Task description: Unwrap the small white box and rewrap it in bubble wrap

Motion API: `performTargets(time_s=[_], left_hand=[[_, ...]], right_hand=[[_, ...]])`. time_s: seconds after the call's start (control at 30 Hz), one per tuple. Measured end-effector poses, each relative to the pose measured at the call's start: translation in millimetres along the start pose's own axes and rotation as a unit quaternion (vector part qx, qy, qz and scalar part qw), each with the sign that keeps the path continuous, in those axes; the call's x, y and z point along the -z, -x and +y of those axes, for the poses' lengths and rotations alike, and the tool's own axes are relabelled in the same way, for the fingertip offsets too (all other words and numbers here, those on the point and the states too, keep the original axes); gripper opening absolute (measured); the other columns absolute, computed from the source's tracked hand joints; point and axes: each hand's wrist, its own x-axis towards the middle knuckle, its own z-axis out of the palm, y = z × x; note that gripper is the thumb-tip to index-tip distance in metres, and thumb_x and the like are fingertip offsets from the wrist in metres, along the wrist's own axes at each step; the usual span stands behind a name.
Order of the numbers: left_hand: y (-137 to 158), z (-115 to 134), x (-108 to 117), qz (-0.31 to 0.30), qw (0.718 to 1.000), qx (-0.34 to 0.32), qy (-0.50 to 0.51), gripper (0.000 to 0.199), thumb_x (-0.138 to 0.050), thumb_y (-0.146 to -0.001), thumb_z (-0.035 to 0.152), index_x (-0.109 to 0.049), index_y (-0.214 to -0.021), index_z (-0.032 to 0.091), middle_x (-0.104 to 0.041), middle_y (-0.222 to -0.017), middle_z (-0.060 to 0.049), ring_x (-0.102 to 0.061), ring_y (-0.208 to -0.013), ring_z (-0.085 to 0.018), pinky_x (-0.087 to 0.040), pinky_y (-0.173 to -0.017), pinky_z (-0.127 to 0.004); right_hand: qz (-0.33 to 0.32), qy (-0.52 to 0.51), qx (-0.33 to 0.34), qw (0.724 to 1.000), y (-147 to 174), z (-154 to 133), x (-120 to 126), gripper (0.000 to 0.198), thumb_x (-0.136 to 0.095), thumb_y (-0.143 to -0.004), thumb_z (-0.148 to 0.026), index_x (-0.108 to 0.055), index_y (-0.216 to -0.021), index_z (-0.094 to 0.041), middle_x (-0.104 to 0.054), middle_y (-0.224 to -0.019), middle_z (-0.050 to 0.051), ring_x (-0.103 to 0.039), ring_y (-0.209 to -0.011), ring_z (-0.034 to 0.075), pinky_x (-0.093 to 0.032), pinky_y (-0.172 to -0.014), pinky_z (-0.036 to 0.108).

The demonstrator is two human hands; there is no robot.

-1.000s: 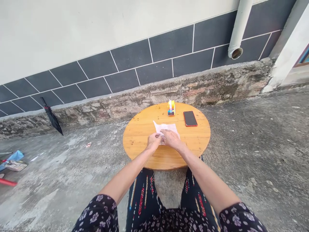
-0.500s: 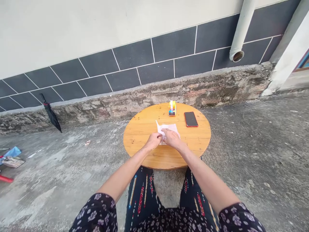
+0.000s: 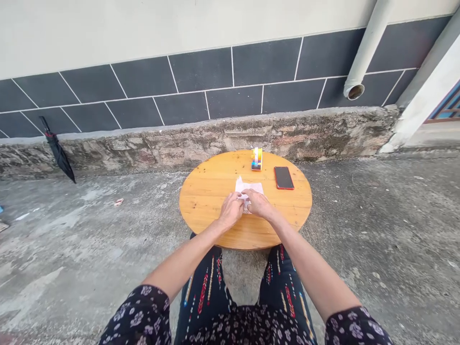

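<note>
A thin, whitish sheet of paper [image 3: 256, 186] lies on the round wooden table [image 3: 204, 191], its far left corner sticking up. My left hand [image 3: 232, 210] is on the paper's left side, with its fingers closed at the sheet. From the right, my right hand [image 3: 259, 203] reaches over the paper, fingers bent down onto it and pointing left. The fingertips of both hands almost meet over the middle of the sheet. Under the hands, part of the paper is hidden.
A yellow and white tape dispenser [image 3: 257, 159] stands at the table's far side. To its right lies a red-edged phone [image 3: 283, 178]. A folded black umbrella [image 3: 59, 152] leans against the tiled wall [image 3: 201, 72]. A drainpipe [image 3: 364, 52] comes down at the right.
My left hand has turned flatter and moved slightly right over the paper. My right hand stays on the sheet with small finger shifts. The camera view has tilted a little.
</note>
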Motion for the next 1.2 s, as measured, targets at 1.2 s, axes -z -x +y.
performTargets(time_s=[1.2], left_hand=[[-6.3, -6.3, 2.0, -0.03, 0.994, -0.099, -0.045, 0.025, -0.042, -0.088, 0.014, -0.064, -0.077, 0.017, -0.066, -0.091, -0.008, -0.056, -0.093, -0.02, -0.046, -0.086, -0.031]], right_hand=[[-0.04, -0.43, -0.289, 0.854, 52.9, 39.9, 2.7, 0.034, -0.054, -0.09, -0.043, -0.055, -0.113, -0.018, -0.069, -0.077, 0.008, -0.067, -0.052, 0.016, -0.054, -0.044, 0.024]])
